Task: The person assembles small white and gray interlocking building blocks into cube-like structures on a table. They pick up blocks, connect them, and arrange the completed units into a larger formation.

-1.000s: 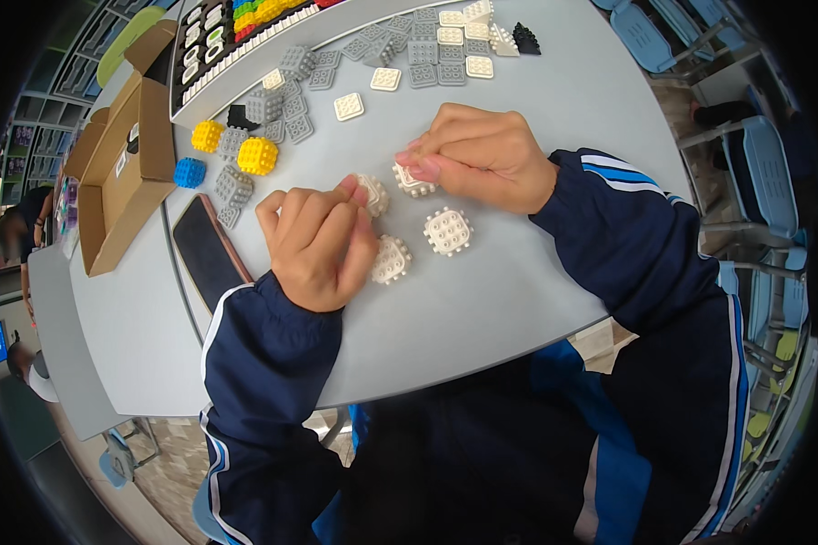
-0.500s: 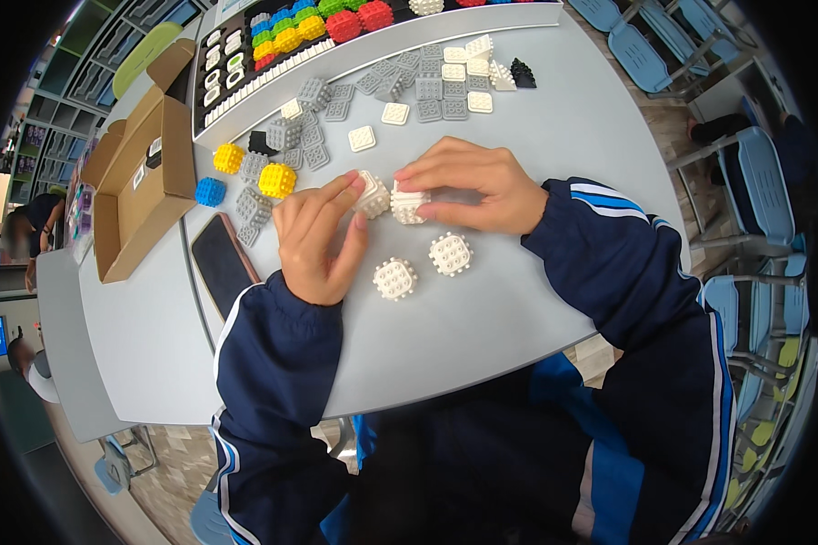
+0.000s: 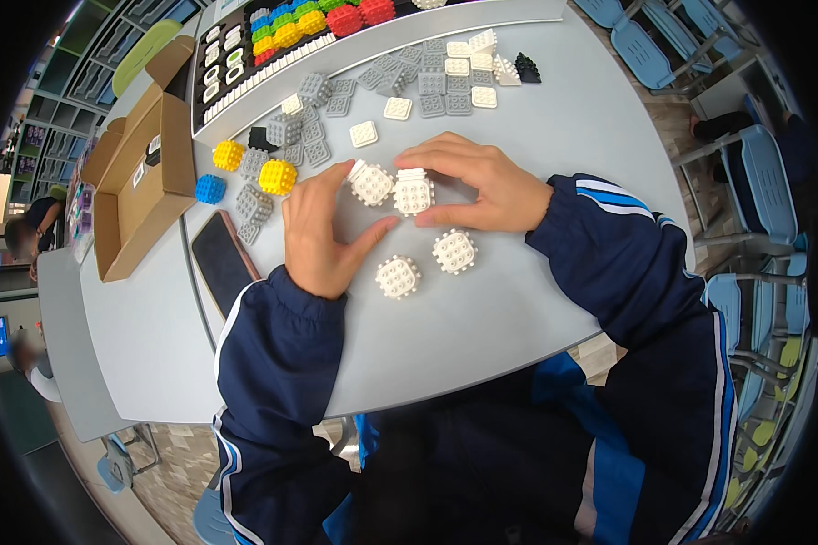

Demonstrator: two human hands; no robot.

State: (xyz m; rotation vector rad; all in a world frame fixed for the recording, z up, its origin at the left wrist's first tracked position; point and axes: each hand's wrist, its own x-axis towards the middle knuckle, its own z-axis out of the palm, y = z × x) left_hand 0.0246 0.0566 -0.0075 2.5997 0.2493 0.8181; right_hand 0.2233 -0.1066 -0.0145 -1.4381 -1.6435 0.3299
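Note:
Two white studded cube blocks stand side by side on the table between my hands, each with a thin plate at its far edge. My right hand [image 3: 484, 186] holds the right white block [image 3: 413, 194] between fingers at its far side and thumb at its near side. Around the left white block [image 3: 372, 184] my left hand [image 3: 323, 227] is spread, index fingertip by its far left corner and thumb apart from its near side. Closer to me lie two more white blocks, a left one [image 3: 398, 276] and a right one [image 3: 454, 251].
Beyond my hands lie white square plates [image 3: 364, 134] and several grey pieces [image 3: 432, 84]. Yellow blocks [image 3: 277, 177], a blue block [image 3: 210, 189], a phone [image 3: 223, 259] and an open cardboard box [image 3: 145, 195] are at the left. A block tray [image 3: 354, 56] spans the back.
My left hand has opened and drawn slightly back from the left block. My right fingers have shifted to the far edge of the right block, and both blocks now show their studded faces.

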